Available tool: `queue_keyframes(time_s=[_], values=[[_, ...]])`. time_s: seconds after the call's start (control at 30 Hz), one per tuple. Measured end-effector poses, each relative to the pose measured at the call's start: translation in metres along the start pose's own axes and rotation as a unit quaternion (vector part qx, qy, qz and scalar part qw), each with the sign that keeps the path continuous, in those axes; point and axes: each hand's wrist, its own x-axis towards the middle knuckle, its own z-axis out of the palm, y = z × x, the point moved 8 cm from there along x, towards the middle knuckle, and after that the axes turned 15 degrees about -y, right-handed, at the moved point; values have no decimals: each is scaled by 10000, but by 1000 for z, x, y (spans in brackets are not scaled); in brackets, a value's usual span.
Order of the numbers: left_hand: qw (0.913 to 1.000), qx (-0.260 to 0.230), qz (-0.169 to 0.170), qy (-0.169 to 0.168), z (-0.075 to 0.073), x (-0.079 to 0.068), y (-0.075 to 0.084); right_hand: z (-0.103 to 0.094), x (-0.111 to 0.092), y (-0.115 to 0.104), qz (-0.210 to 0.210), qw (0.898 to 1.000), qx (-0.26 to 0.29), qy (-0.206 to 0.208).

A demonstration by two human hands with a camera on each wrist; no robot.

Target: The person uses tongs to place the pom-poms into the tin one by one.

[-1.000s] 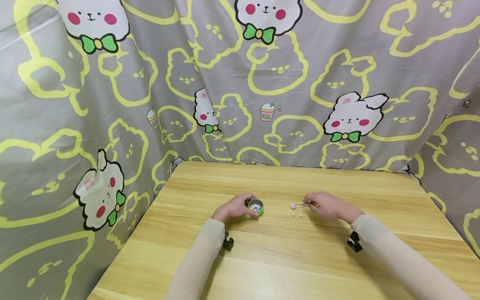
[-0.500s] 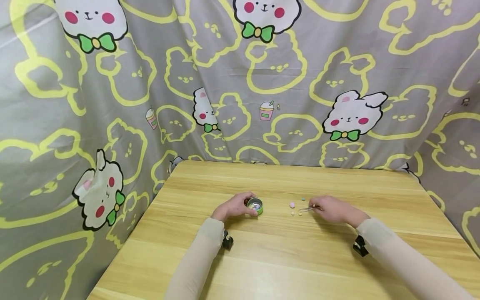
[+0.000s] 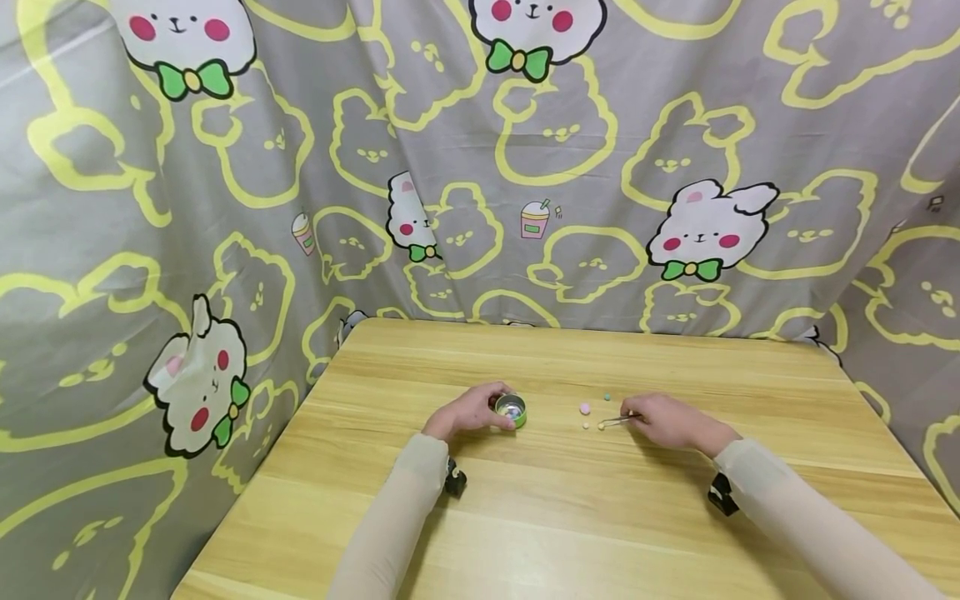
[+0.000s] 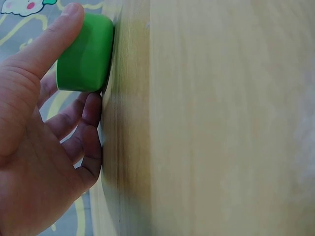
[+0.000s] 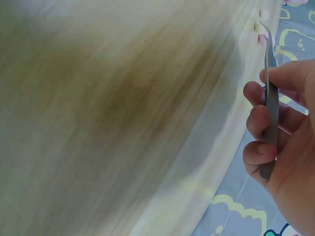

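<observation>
My left hand holds a small round green tin, thumb on the near side and fingers around the back, as it stands on the table. Small pale and coloured bits show inside the tin in the head view. In my right hand is a pair of metal tweezers with bent tips, pinched near the front, the other fingers curled round its body. The tweezer tips are right at a small yellow ball. Close by lie a pale ball, a larger pink ball and a small green ball.
The wooden table reaches back to a grey patterned curtain, which also hangs along both sides. Black wrist cameras sit under both sleeves. The balls lie between the tin and my right hand.
The tweezers have left the pink ball, which stays on the table, and moved right and nearer to the yellow ball. The green ball has come into sight. My left hand and the tin stay put.
</observation>
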Motion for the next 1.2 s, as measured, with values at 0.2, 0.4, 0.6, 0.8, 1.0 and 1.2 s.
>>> queue_keyframes(time_s=[0.2,0.4,0.6,0.8,1.0,1.2], values=[[10000,3,-42,-6,0,1,-1,2,1,2,-64,10000,-37,41],[10000,7,-43,5,-1,0,0,1,-1,-2,-346,9990,-188,212],[10000,42,-29,-4,0,0,-1,0,-2,-3,-461,9987,-156,172],[10000,11,11,12,0,1,-2,-1,-4,-4,-494,9985,-91,227],[10000,60,36,12,0,0,0,-4,-5,-3,-376,9991,60,200],[10000,89,25,26,0,1,0,-8,-6,-5,-390,9989,107,253]])
